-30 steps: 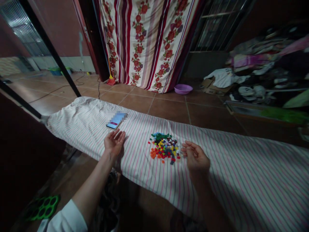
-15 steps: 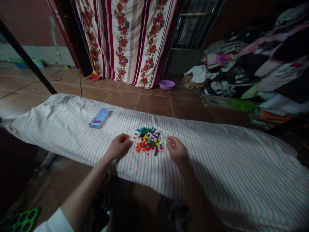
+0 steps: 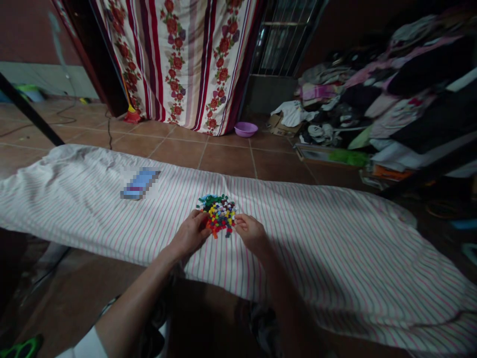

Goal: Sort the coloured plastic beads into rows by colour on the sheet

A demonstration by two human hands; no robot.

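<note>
Nearest, well to the left of the heap of small, blocky, plastic-looking pieces in many colours (image 3: 220,205), a white fabric sleeve (image 3: 87,345) covers part of the left arm. On the near side of the heap, the long white cloth with thin pink and grey-green stripes (image 3: 316,238) drops over an edge, with a strip of its surface between that edge and the pieces. The bare left hand (image 3: 191,233) is at the heap's left edge, fingers curled and fingertips among or just over the pieces; the bare right hand (image 3: 251,233) is at its right edge, thumb and forefinger brought together. Whether either grips a piece cannot be told.

The heap lies loosely spread on the cloth between the hands: orange and red nearest, yellow, white and dark pieces mixed through the middle, green and light blue farthest.

Left of the heap and slightly beyond it, a flat, pixelated phone with a blue screen (image 3: 140,184) lies well apart. A broad stretch of cloth runs right of the heap. Beyond the heap, past the cloth's far edge, are brown floor tiles (image 3: 227,156), a round purple basin (image 3: 246,130) and a striped, floral curtain (image 3: 194,59).
</note>
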